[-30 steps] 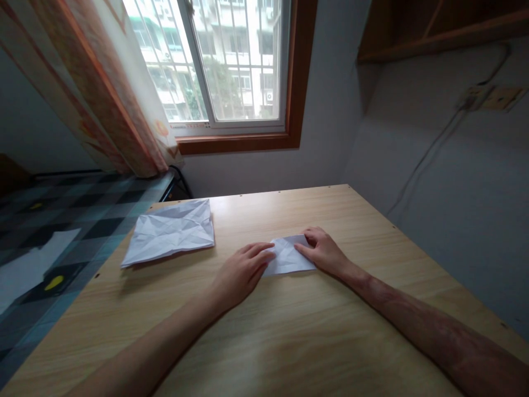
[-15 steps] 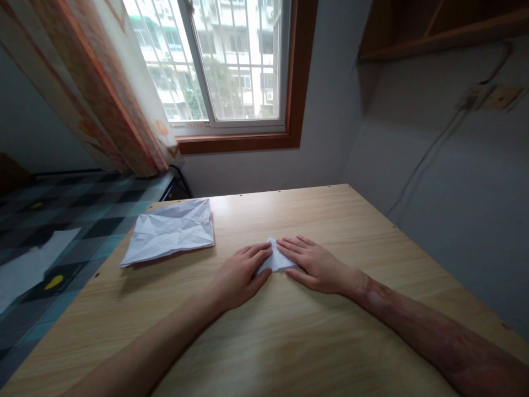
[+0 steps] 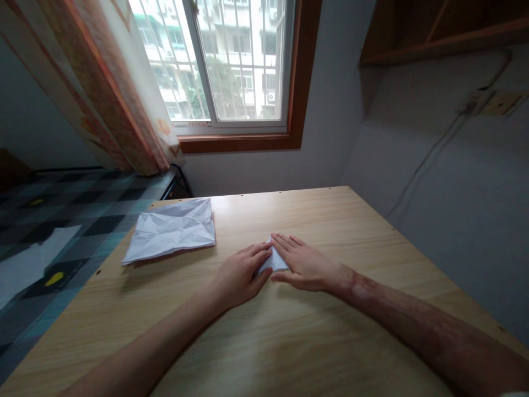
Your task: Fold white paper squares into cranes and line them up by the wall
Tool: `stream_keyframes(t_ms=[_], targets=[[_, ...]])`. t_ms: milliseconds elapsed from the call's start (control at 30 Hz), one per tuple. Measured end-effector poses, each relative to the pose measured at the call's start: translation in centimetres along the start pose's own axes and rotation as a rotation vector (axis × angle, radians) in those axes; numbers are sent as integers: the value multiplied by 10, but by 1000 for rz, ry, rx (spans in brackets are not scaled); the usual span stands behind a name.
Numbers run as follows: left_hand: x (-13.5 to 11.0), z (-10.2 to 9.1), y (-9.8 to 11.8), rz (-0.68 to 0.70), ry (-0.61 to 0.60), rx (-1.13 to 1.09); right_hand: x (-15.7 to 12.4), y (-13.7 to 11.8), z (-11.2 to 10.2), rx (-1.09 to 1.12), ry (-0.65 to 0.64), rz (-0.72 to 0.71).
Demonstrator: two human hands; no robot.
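A small piece of folded white paper lies on the wooden table, partly covered by both hands. My left hand rests on its left part, fingers stretched out and thumb along the near edge. From the right, my right hand lies flat over the paper's right part, its fingers reaching toward the top point and its thumb on the near side. Both hands are open and press on the paper rather than grip it. How the paper is folded underneath them is hidden.
Creased white paper sheets lie at the table's far left. Left of the table, a bed with a checked cover holds more white paper. A window and curtain are behind; a cable hangs on the right wall.
My right hand has slid left across the folded paper, covering more of it. My left hand has stayed in about the same place.
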State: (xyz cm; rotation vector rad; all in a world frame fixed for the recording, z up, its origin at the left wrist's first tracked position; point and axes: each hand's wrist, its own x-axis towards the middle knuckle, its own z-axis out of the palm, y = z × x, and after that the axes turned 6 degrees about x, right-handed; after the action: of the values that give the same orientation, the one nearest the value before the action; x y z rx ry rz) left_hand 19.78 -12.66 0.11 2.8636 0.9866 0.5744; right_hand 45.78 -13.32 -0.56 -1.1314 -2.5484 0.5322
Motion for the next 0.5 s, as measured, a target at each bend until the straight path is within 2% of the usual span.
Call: stream_keyframes(t_ms=[133, 233, 500], targets=[[1, -1, -2, 1, -11, 31, 11, -6, -3, -12, -17, 70], [2, -1, -4, 4, -25, 54, 6, -6, -3, -1, -16, 63], [3, 2, -5, 26, -25, 82, -48, -4, -2, 11, -27, -20]])
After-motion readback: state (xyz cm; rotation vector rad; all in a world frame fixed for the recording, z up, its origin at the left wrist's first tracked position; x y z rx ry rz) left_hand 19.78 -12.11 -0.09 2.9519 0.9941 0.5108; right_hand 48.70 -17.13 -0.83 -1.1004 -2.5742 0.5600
